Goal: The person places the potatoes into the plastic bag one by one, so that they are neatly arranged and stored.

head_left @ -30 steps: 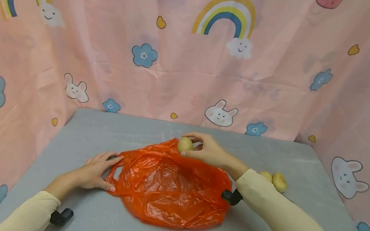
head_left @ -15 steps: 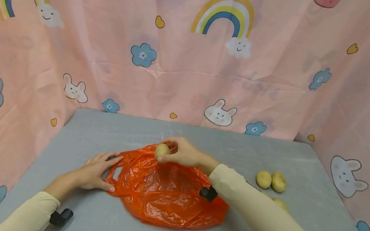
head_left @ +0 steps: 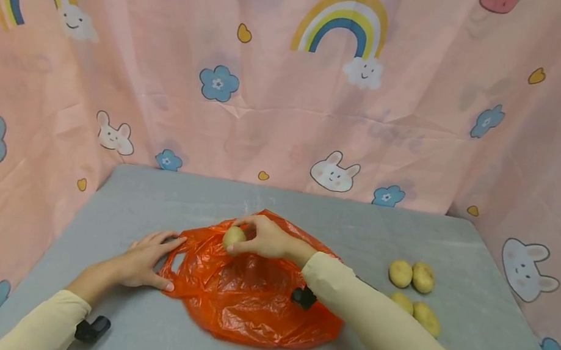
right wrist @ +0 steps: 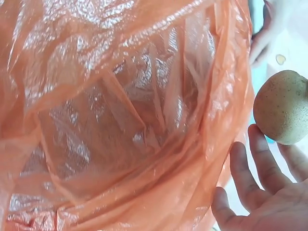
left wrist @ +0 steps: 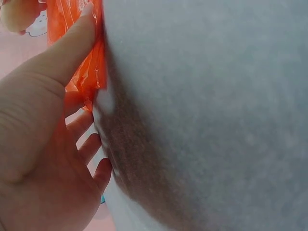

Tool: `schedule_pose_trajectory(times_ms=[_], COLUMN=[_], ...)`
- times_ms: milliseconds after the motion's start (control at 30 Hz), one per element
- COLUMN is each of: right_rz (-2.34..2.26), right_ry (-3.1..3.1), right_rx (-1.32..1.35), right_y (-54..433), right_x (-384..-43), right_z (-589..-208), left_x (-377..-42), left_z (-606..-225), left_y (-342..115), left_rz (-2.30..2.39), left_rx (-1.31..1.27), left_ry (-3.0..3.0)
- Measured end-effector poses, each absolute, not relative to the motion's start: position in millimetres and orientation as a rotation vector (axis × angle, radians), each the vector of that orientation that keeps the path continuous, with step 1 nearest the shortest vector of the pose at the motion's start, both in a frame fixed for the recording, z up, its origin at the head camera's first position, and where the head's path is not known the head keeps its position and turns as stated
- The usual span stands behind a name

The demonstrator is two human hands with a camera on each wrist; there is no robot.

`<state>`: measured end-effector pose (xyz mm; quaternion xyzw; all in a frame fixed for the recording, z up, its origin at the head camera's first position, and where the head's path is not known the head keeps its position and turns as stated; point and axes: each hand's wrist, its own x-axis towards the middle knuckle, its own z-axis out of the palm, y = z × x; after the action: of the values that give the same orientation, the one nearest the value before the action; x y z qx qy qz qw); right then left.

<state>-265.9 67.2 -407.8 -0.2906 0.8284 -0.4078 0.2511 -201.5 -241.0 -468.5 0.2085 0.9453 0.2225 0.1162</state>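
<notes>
A small potato (head_left: 234, 235) — round, pale yellow-brown, finely speckled skin — is pinched at the fingertips of the right hand (head_left: 265, 239), held just over the upper left part of the orange plastic bag (head_left: 255, 294). In the right wrist view the potato (right wrist: 281, 107) is seen just beside the bag's rim, outside the opening, with the fingers (right wrist: 260, 166) curled under it. The bag (right wrist: 120, 115) is thin, crinkled, translucent, its mouth gaping wide with free room inside. The left hand (head_left: 145, 264) is laid flat on the grey table (head_left: 148, 332), fingers straight and slightly spread, the bag's handle edge pressed down under the thumb (left wrist: 72, 43). Four more potatoes (head_left: 413, 293) are left in a loose cluster to the right — well apart from the bag, near the table's right edge. Bare table is seen in front of the bag and behind it, up to the pink curtain (head_left: 296, 78).
</notes>
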Motion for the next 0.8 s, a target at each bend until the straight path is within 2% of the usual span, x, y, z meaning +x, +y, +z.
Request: schedule_pose_trajectory(times_ms=[800], right_rz=[-0.985], right_ry=[2.313], right_rx=[-0.680], right_y=[39], right_x=[-255], right_z=[-423], left_x=[-202], left_z=[-467], left_y=[-241], left_rz=[0.652], left_rx=[0.602], left_ry=[2.763])
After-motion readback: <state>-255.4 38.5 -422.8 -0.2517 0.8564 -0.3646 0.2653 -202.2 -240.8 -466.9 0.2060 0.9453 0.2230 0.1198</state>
